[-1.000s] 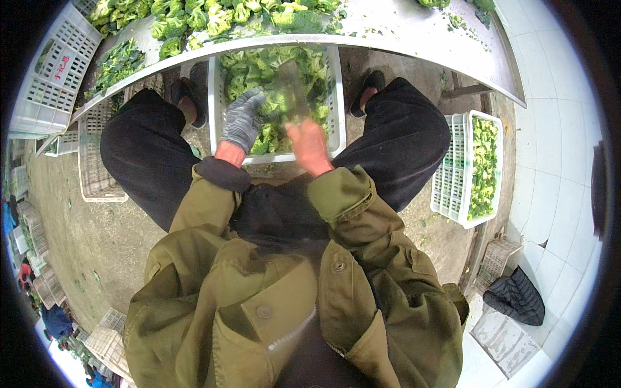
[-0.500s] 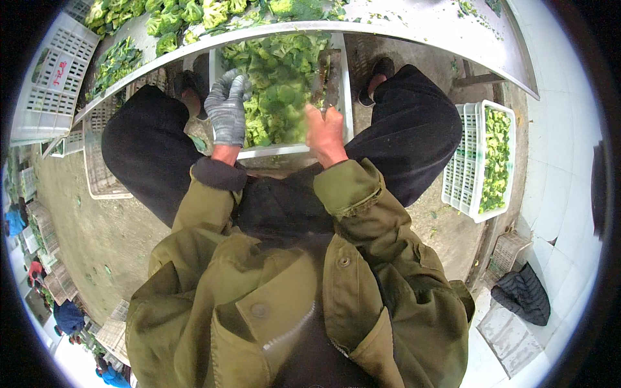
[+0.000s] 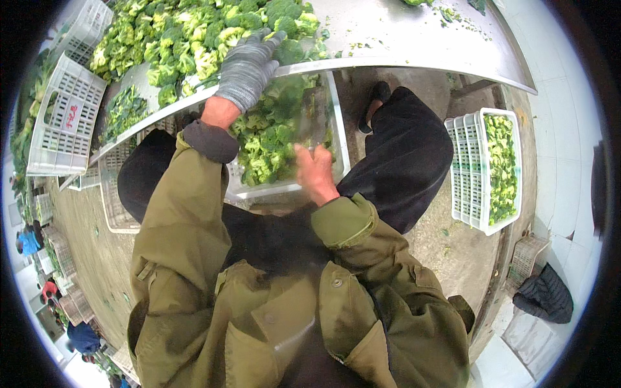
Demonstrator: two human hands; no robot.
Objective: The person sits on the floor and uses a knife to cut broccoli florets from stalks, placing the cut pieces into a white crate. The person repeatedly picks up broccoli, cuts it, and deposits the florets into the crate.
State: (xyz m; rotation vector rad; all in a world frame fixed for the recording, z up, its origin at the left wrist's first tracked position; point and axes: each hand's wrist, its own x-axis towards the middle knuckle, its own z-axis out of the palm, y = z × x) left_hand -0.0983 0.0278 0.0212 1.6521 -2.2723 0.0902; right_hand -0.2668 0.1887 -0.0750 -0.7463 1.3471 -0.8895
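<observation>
My left hand (image 3: 250,68), in a grey knit glove, reaches over the metal table's front rim (image 3: 420,71) to the heap of broccoli florets (image 3: 194,32), fingers apart and touching florets at its front. My right hand (image 3: 314,168), bare, is closed on a knife (image 3: 304,116) whose blade is smeared by motion. It is over a white crate (image 3: 339,136) of broccoli (image 3: 264,152) between my knees. The crate's upper left part is hidden behind my left hand and arm.
A crate of small green pieces (image 3: 501,165) stands right of my leg. Stacked crates (image 3: 65,119) and leafy scraps (image 3: 126,110) are at the left. A dark padded jacket (image 3: 543,294) lies by the tiled wall (image 3: 556,161). Several co-workers (image 3: 84,336) show at the far left.
My left hand has moved from the crate up and forward to the broccoli on the table. My right hand, with the knife, has moved slightly down and left since half a second ago.
</observation>
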